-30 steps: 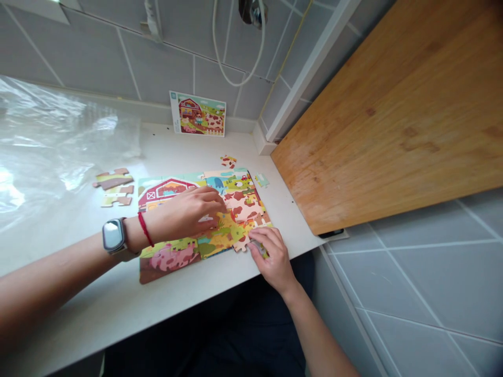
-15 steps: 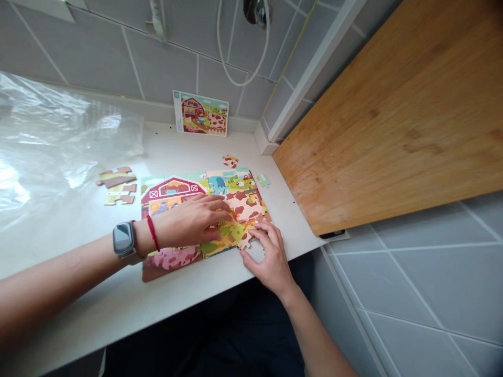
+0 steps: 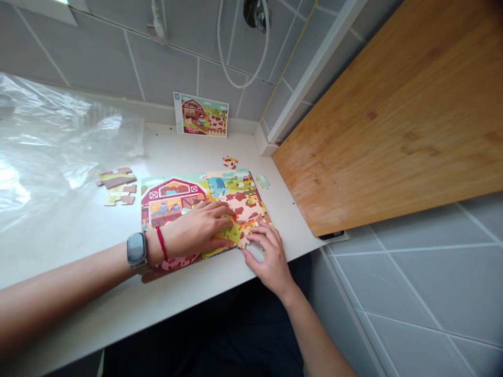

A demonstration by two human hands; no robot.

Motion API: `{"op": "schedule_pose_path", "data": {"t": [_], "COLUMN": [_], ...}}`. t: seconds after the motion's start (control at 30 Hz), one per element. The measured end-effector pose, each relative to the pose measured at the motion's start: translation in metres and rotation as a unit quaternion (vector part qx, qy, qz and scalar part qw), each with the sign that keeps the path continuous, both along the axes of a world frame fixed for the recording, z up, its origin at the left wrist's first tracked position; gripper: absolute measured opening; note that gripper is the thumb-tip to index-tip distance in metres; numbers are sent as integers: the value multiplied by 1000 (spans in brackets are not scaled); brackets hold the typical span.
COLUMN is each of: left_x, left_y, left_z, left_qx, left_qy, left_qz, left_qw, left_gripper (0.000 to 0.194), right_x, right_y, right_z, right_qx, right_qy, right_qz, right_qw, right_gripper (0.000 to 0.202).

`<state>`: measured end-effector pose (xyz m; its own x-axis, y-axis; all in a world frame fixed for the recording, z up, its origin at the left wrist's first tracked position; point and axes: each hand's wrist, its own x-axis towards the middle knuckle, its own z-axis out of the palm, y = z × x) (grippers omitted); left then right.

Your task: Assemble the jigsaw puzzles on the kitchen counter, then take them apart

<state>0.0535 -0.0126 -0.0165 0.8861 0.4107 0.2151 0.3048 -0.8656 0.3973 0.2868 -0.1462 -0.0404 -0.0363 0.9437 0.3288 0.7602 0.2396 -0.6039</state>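
A farm jigsaw puzzle (image 3: 175,184) with a red barn and a spotted cow lies mostly assembled on the white counter. My left hand (image 3: 202,226) rests palm down across its middle, fingers stretched out, holding nothing and covering part of the picture. At the puzzle's lower right, my right hand (image 3: 269,251) has its fingers and thumb curled around a pale, brown-spotted puzzle piece (image 3: 243,239). That piece touches or overlaps the lower edge of the puzzle; which one, I cannot tell.
Loose pieces lie around: brown-green ones (image 3: 118,180) at left, a spotted one (image 3: 230,162) behind, a pale green one (image 3: 263,181) at right. A picture card (image 3: 202,115) leans on the tiled wall. Clear plastic (image 3: 70,136) covers the left; a wooden board (image 3: 377,125) stands right.
My left hand has slid slightly right and toward me, uncovering more of the barn. My right hand stays almost in place at the spotted piece.
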Motion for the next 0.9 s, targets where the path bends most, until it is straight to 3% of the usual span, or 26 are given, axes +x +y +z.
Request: {"op": "schedule_pose_path", "data": {"t": [0.2, 0.33, 0.47, 0.67, 0.9], "left_x": [3, -1, -12, -24, -36], "left_y": [-3, 5, 19, 32, 41], "left_z": [1, 2, 8, 23, 28], "left_qx": [-12, -40, -54, -62, -42], "left_qy": [-11, -18, 7, 45, 49], "left_qz": [18, 7, -15, -45, -23], "left_qw": [1000, 999, 998, 996, 998], "left_gripper": [26, 26, 39, 11, 13], "right_x": [0, 1, 4, 16, 23], "right_y": [1, 2, 7, 30, 66], "right_z": [1, 1, 6, 15, 20], "right_qx": [38, 37, 42, 56, 27], "right_qy": [16, 14, 12, 2, 6], "right_qz": [18, 27, 58, 115, 190], "right_qw": [999, 999, 997, 992, 981], "right_gripper": [28, 33, 33, 35, 30]}}
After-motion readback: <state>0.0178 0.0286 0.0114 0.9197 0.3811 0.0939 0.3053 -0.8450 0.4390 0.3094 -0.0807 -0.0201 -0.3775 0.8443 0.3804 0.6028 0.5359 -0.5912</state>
